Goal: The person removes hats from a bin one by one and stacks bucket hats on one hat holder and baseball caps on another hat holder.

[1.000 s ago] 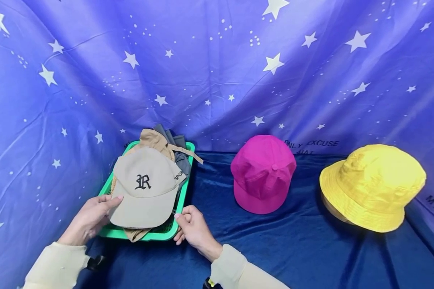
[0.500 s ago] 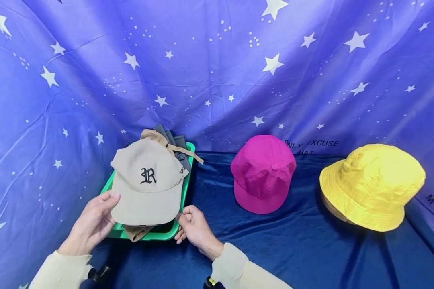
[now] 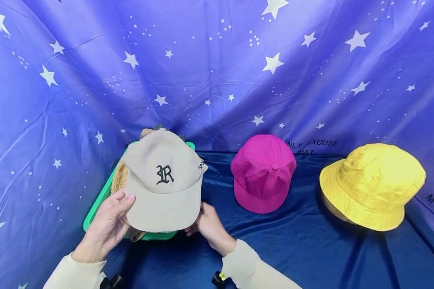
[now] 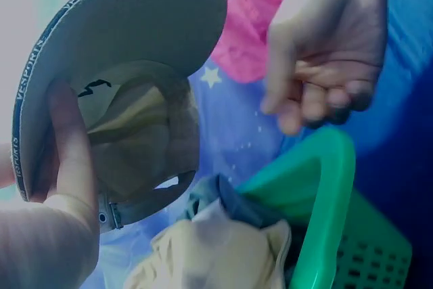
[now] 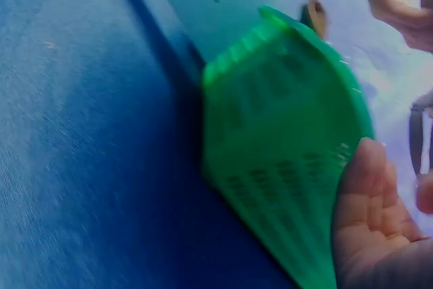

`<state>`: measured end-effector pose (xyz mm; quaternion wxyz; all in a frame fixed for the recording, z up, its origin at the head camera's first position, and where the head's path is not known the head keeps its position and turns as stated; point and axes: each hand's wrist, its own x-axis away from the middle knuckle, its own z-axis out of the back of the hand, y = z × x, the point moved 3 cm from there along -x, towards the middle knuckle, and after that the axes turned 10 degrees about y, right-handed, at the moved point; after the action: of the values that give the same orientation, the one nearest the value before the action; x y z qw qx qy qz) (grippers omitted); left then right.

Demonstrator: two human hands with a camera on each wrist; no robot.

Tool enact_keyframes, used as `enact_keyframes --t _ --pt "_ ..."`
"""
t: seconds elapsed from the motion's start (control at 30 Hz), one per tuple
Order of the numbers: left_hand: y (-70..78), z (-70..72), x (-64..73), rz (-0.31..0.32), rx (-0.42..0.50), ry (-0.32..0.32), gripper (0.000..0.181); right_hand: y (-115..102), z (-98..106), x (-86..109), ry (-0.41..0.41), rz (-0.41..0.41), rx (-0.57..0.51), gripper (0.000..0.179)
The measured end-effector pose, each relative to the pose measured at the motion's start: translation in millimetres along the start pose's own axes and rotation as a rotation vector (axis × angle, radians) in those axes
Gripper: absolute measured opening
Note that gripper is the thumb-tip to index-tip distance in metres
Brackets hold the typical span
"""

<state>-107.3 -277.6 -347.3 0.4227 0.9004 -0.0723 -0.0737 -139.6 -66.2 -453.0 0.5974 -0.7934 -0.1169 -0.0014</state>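
A beige baseball cap (image 3: pixel 166 172) with a black letter R on its front is held up over the green plastic basket (image 3: pixel 105 192). My left hand (image 3: pixel 106 222) pinches the left side of its brim, thumb on top and fingers beneath. The left wrist view shows the cap's underside (image 4: pixel 145 25) and its back strap. My right hand (image 3: pixel 213 226) is near the brim's right side, partly hidden by it in the head view. In the left wrist view that hand (image 4: pixel 331 65) appears loosely curled, apart from cap and basket (image 4: pixel 328 201), holding nothing.
A magenta cap (image 3: pixel 264 174) sits on the dark blue cloth (image 3: pixel 275 253) to the right. Farther right stands a yellow bucket hat (image 3: pixel 376 186). Tan headwear (image 4: pixel 210 255) and a grey-blue cloth piece (image 4: pixel 237 201) lie in the basket. A starry curtain (image 3: pixel 209 60) hangs behind.
My left hand has lifted the beige cap off the pile and shifted it right. My right hand has let go of the basket rim and moved right.
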Motion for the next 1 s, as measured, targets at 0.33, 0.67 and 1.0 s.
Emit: enact_keyframes --t 0.33,0.67,1.0 --pt "-21.1 -16.8 -2.9 0.017 0.032 -0.064 0.030 -49 37 3.5 0.087 0.037 -0.262 0.039" --pt "-47.9 -28.7 -6.7 0.061 -0.117 -0.070 0.037 -72 62 12.0 0.189 0.160 -0.238 0.014" --pt "-60.6 -39.6 -15.8 0.044 -0.110 -0.042 0.041 -81 93 25.5 -0.104 0.232 -0.355 0.027"
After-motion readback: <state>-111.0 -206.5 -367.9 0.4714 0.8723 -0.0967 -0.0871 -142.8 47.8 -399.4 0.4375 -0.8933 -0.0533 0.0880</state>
